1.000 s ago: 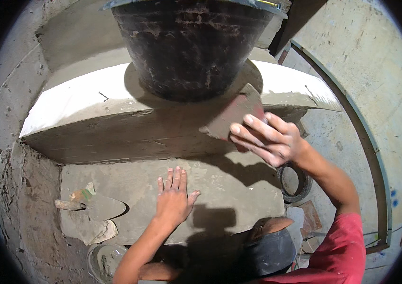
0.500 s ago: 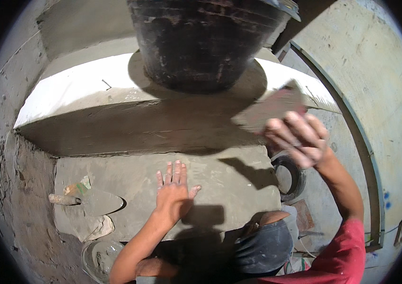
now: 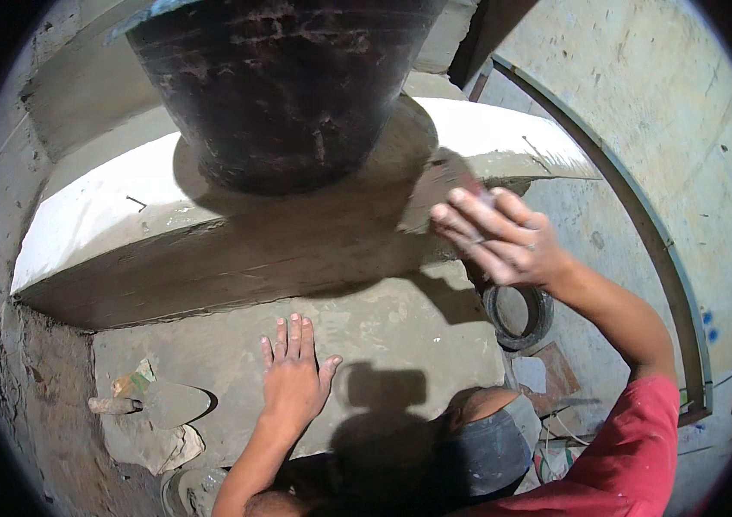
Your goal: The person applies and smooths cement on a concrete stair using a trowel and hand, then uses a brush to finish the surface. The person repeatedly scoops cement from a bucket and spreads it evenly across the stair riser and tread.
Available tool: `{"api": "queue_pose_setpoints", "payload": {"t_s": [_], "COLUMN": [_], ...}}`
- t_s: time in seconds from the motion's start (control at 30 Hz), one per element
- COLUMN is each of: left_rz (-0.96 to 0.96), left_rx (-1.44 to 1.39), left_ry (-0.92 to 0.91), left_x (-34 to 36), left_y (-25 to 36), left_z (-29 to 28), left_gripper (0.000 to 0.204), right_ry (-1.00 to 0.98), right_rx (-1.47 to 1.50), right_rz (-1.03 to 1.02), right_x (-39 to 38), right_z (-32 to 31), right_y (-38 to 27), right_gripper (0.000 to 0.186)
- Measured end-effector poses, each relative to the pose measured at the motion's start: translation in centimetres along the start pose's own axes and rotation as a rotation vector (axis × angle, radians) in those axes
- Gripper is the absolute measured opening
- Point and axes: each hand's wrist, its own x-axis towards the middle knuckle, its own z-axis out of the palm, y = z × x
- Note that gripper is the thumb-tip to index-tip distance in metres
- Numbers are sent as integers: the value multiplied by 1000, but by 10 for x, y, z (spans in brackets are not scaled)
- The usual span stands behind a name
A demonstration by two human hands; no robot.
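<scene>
My left hand (image 3: 294, 383) lies flat, fingers spread, on the grey cement surface (image 3: 383, 314) of the lower step. Raised at the right, my right hand (image 3: 504, 234) grips a flat cement-smeared plastering float (image 3: 437, 191) with reddish edges. The float is at the right end of the upper step's front face (image 3: 297, 250); whether it touches is unclear. A pointed trowel (image 3: 175, 405) with a worn handle rests on the lower step, left of my left hand.
A big black bucket (image 3: 280, 95) stands on the upper step, whose top (image 3: 94, 207) carries a nail at each side. Crumpled paper (image 3: 178, 450) lies by the trowel. A small bucket (image 3: 189, 493) sits lower left. A black ring-shaped object (image 3: 540, 319) lies right of the step.
My right hand has brought the float left and slightly down, toward the upper step's front face. The whole view has shifted a little. My left hand stays flat on the lower step.
</scene>
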Motion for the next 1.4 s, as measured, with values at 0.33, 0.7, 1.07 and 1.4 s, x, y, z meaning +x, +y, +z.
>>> {"api": "queue_pose_setpoints", "payload": {"t_s": [0.33,0.7,1.07,1.4], "left_rz": [-24,1,13,8], "left_rx": [-25,3,18,-28], "left_ry": [-37,-10,-10,41], "left_x": [2,4,8,15], "left_y": [4,7,9,12], "left_z": [-5,-4,-3,17], "left_gripper": [87,85,86,89], "right_ry": [-55,33,-103,380], "right_rx": [-51,91,-31,884], "right_rz": [67,-47,216,852], "right_x": [-71,-29,-163,5], "right_z": [-35,34,-42,-105], "right_y": [26,-5,24,43], "right_gripper": [33,51,31,41]}}
